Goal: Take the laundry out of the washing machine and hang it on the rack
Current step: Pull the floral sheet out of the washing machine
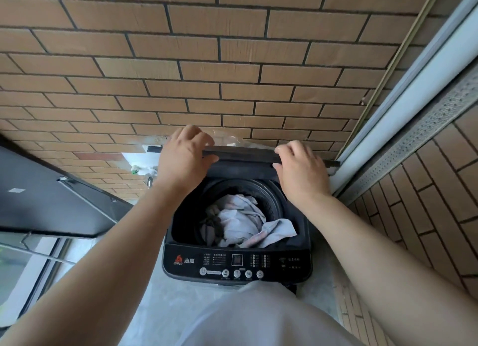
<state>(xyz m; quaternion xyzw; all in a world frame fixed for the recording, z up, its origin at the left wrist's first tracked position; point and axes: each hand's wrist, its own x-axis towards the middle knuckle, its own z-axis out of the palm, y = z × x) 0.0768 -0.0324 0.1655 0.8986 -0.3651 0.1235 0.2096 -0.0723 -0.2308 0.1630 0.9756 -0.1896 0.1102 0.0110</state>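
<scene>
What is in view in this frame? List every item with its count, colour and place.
washing machine: one, black top-loader, lower centre
lid: one, black, raised at the machine's rear edge
laundry: one heap, pale grey with some darker pieces, inside the drum
control panel: one, black with white buttons, machine's front edge
tiled wall: brown brick-pattern, behind the machine and on the right
tap fitting: one, white with a green part, on the wall left of the lid
frame: one, white and grey, running diagonally at right
dark panel: one, black, far left
floor: grey, around the machine
clothing: pale grey, bottom centre
left hand: grips the lid's left end
right hand: grips the lid's right end
</scene>
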